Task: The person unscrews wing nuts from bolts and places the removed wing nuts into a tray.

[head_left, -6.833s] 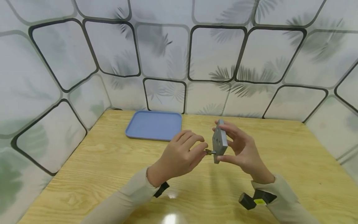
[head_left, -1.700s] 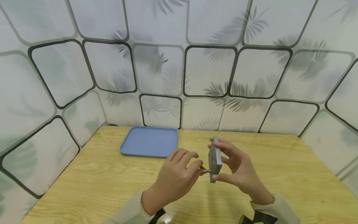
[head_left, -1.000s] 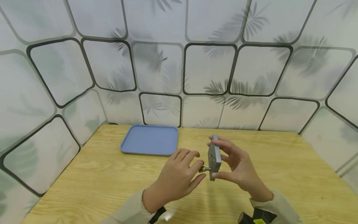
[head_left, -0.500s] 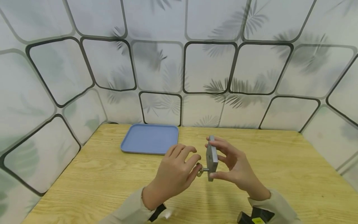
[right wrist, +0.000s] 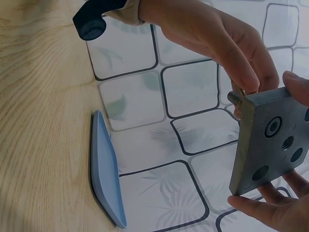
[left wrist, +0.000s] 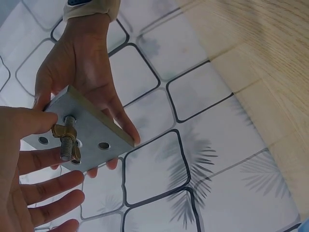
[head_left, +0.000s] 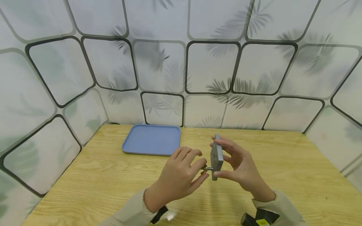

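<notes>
In the head view my right hand (head_left: 244, 171) holds a grey metal plate (head_left: 217, 157) upright above the table, thumb on its near edge and fingers on the far one. A threaded bolt (left wrist: 66, 153) sticks out of the plate's left face and carries a brass wing nut (left wrist: 70, 131). My left hand (head_left: 178, 175) has thumb and index finger at the wing nut's wings, its other fingers spread loosely. Several round holes pierce the plate. On its other face, the right wrist view shows a socket bolt head (right wrist: 273, 126) sunk into one hole.
A blue tray (head_left: 152, 140) lies flat at the back left of the wooden table (head_left: 113, 175). Behind the table hangs a pale patterned curtain (head_left: 158, 69). Each wrist wears a black strap; the right one bears a camera (head_left: 248, 219).
The left thumb and index finger have shifted about the wing nut, parting and closing, and its wings stand at changing angles. The plate stays in the right hand; the head view has tilted up.
</notes>
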A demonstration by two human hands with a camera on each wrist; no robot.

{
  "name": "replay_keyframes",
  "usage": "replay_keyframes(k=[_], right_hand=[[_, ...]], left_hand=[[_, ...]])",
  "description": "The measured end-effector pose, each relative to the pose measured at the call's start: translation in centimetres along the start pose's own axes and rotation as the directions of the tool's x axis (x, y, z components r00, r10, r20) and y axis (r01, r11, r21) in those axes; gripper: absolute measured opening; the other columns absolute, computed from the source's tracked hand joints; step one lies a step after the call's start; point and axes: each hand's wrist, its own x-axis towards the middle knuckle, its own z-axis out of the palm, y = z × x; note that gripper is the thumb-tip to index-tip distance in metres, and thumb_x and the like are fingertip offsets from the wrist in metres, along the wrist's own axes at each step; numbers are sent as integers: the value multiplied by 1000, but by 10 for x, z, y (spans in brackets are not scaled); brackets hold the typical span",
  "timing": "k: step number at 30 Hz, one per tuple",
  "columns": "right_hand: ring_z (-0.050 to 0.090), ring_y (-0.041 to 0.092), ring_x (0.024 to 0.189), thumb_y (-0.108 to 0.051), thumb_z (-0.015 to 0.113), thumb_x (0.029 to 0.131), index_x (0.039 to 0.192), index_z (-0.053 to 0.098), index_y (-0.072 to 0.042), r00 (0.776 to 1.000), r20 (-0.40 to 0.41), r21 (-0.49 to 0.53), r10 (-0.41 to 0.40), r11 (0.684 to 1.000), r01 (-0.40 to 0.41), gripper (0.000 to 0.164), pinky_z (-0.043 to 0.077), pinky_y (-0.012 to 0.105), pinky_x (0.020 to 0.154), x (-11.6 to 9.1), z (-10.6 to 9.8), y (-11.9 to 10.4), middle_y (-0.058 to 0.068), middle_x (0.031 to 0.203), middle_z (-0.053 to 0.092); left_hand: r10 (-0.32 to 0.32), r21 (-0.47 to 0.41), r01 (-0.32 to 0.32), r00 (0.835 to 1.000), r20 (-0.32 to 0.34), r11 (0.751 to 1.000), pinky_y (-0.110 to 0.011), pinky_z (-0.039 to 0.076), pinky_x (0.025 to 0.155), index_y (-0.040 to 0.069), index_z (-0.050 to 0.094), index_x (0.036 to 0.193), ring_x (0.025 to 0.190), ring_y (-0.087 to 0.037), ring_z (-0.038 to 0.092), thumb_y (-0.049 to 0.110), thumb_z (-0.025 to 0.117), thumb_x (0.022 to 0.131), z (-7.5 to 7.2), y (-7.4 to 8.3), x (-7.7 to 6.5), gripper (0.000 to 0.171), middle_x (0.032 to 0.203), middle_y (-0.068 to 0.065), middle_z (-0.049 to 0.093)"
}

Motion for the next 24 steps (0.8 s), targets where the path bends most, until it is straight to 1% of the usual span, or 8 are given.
replay_keyframes(k=[6,10,14,17,20,22,24], right_hand=[[49,19,126,10,75,69,132,40,11,1000,4,8,1,1000,-1,72,49,32,95,0,0,-1,7,145,44],[49,19,126,9,75,69,132,40,11,1000,5,11,1,1000,-1,72,49,33,95,0,1,-1,7,145,44],[49,19,126,9,75,69,132,40,11,1000,7,7,1,1000,-1,72,49,32,95,0,1,-1,6,145,44],[50,18,126,9,75,69,132,40,11,1000,6,8,1,1000,-1,72,49,32,95,0,2,-1,6,145,44],[50,18,126,9,76,69,132,40,11,1000,4,10,0,1000,0,72,49,33,95,0,2,-1,6,145,44],[50,19,126,9,75,69,132,40,11,1000,4,11,0,1000,0,72,49,33,95,0,2,-1,7,145,44],[50,19,126,9,76,69,132,40,12,1000,4,12,0,1000,0,72,49,33,95,0,2,-1,7,145,44]], left_hand=[[-3,1,3,999,45,1000,-31,47,87,20,67,91,90,-15,56,45,69,80,1,0,-1,27,101,1,62],[-16,13,15,999,35,1000,-31,48,88,20,68,89,90,-15,57,39,70,81,1,0,-1,21,100,1,63],[-28,23,29,999,-22,999,-31,49,86,20,68,87,87,-14,57,34,72,81,0,0,0,16,96,2,64],[-18,33,21,996,-91,999,-31,49,85,18,68,85,84,-14,57,30,75,78,1,-1,1,16,94,2,64],[0,35,5,988,-152,999,-31,49,84,16,67,84,82,-14,57,26,78,75,1,-2,2,17,92,1,64],[12,34,-6,985,-171,999,-30,50,83,16,66,82,81,-14,57,24,78,74,2,-2,2,17,91,1,64],[18,31,-13,985,-171,999,-29,50,83,16,65,80,81,-14,57,24,79,74,2,-1,2,17,91,1,65]])
